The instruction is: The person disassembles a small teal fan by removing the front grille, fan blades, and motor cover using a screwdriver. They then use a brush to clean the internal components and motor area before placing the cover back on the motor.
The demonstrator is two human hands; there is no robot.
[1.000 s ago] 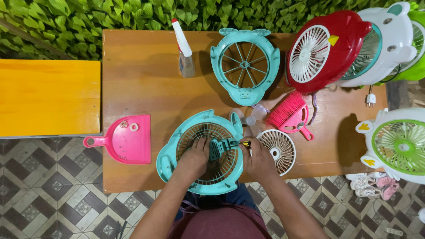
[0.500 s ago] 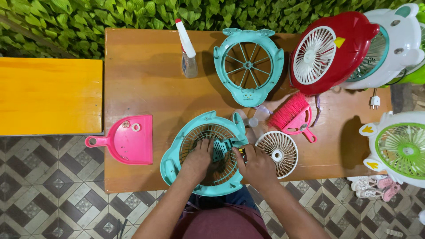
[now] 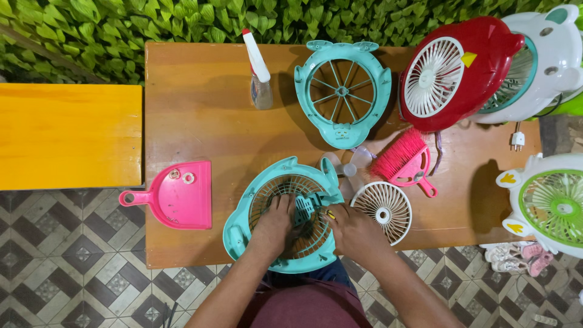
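A teal fan housing with a dark grille lies at the near edge of the wooden table. My left hand rests inside it, fingers on a small teal part at the centre. My right hand is beside it, closed on a thin tool with a yellow handle whose tip points at that part. A white round fan grille lies just right of my right hand.
A pink dustpan holds small parts at the left. A teal front frame, a spray bottle, a pink brush, a clear fan blade, red, white and green-white fans lie around. A yellow bench stands left.
Both hands stay at the centre of the teal housing with only slight shifts. The view has drifted a little; nothing was picked up or let go.
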